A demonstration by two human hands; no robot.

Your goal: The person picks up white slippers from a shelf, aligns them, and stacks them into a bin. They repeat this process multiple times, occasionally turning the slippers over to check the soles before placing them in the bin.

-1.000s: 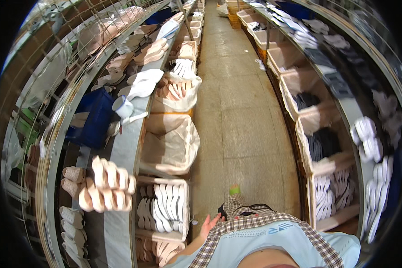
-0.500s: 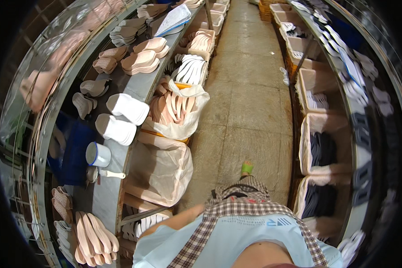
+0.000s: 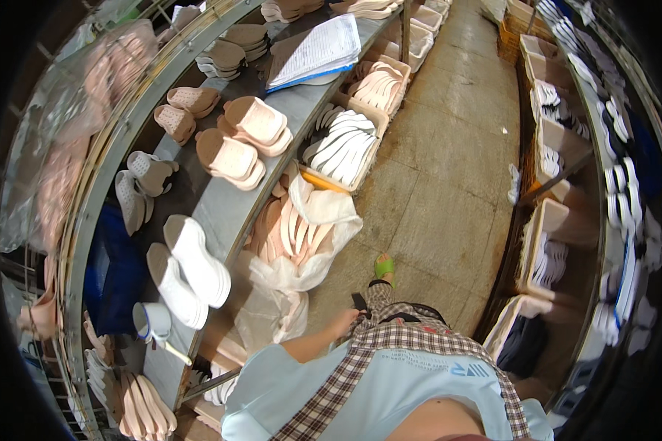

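My left hand (image 3: pixel 342 323) is low in front of my waist, beside the checked apron (image 3: pixel 379 323). Its fingers look curled, and a small dark piece (image 3: pixel 359 301) shows at them; what it is I cannot make out. My right hand is out of sight. To my left, a pair of white shoes (image 3: pixel 187 272) lies on the grey metal shelf (image 3: pixel 221 202). Near them are a white mug with a blue rim (image 3: pixel 153 321) and a white-handled tool (image 3: pixel 175 354), probably a brush.
Pinkish soles (image 3: pixel 235 158), lined papers (image 3: pixel 312 55) and more soles (image 3: pixel 143 408) rest on the left shelf. Lined baskets of soles (image 3: pixel 349 147) stand beneath it. A matching rack with baskets (image 3: pixel 544 250) runs along the right. Between them lies a tiled aisle (image 3: pixel 441 191).
The view has turned and moved, so the shelf items lie differently in the picture. My left hand, hidden before, now shows at my waist. One foot has stepped differently.
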